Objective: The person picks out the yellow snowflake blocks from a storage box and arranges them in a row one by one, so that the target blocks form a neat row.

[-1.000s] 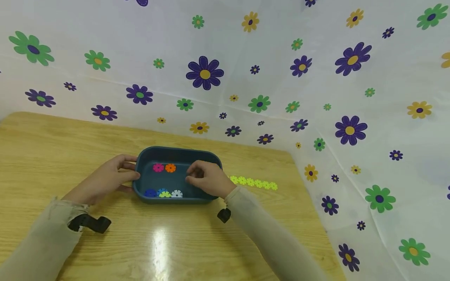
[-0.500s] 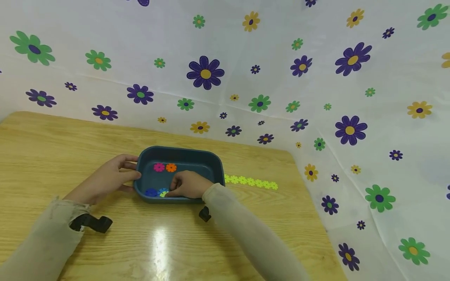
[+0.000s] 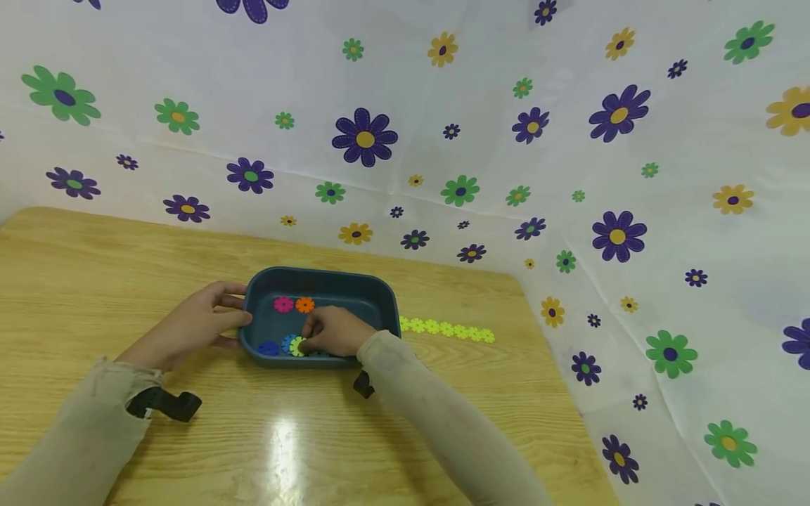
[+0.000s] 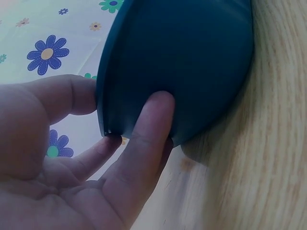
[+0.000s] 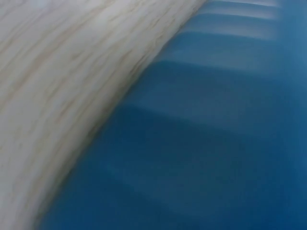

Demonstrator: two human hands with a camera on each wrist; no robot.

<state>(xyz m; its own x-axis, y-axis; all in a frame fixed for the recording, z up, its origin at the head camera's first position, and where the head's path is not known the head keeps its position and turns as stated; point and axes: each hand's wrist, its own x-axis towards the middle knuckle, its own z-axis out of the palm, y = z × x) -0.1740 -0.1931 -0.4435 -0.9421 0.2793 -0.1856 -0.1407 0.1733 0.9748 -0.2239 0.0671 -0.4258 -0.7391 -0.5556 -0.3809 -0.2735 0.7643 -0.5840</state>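
My left hand [image 3: 193, 325] holds the left end of a dark blue plastic tray [image 3: 323, 276]. In the left wrist view, the thumb [image 4: 156, 115] presses the tray's outer wall [image 4: 192, 57] while other fingers bend round by its rim. Inside the tray, my right hand [image 3: 337, 332] pinches a yellow-green notched plastic disc [image 3: 296, 346] at its right edge. Blue discs lie just left of it, one light blue [image 3: 287, 343] and one dark blue [image 3: 268, 348]. Farther back are a pink disc [image 3: 283, 304] and an orange disc [image 3: 305, 305]. The right wrist view shows only the tray's blurred outer wall [image 5: 192, 143].
A row of several joined yellow-green discs [image 3: 447, 329] lies on the wooden table [image 3: 221, 450], just right of the tray. Behind the table and along its right side hangs a white flower-print sheet [image 3: 493, 56].
My right hand has moved left and toward the tray's near side, covering the white disc. The yellow-green disc now shows whole at its fingertips. My left hand stays on the tray.
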